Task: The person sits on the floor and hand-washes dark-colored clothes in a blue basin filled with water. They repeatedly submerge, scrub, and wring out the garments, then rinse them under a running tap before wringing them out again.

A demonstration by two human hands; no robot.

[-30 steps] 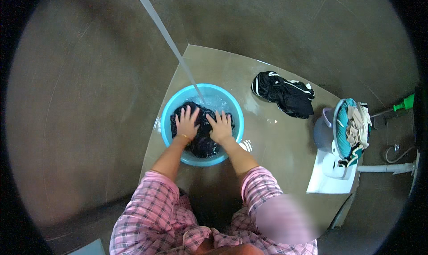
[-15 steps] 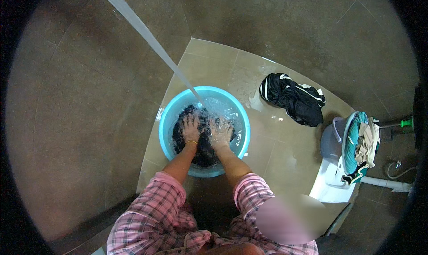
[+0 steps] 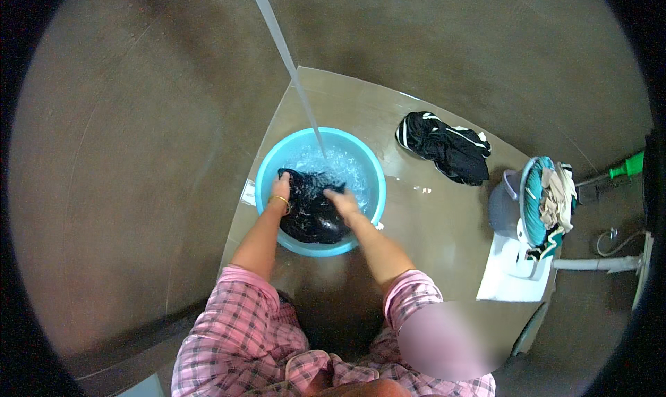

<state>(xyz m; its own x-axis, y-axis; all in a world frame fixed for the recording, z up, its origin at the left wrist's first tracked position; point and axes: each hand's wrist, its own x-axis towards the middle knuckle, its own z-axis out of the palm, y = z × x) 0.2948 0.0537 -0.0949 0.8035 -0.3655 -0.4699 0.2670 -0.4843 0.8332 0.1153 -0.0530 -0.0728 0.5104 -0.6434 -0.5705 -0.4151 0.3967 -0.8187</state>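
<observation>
A light-blue round tub (image 3: 379,182) stands on the tiled floor with water in it. A stream of water (image 3: 293,71) falls from above into its far side. Inside lies a wet black garment (image 3: 316,220), partly raised out of the water. My left hand (image 3: 281,189), with a yellow bangle at the wrist, grips the garment's left edge. At its right edge my right hand (image 3: 342,201) is closed on the cloth, its fingertips partly hidden.
A heap of black clothing with white stripes (image 3: 447,150) lies on the wet floor to the right. Farther right, a grey bucket (image 3: 505,203) full of clothes stands by a white mat (image 3: 503,286). A white pipe (image 3: 596,265) runs along the right wall.
My hands were spread flat on the soaked garment. Now they have parted to its two edges and hold it, partly lifted, and the bubbling water shows more at the tub's far side.
</observation>
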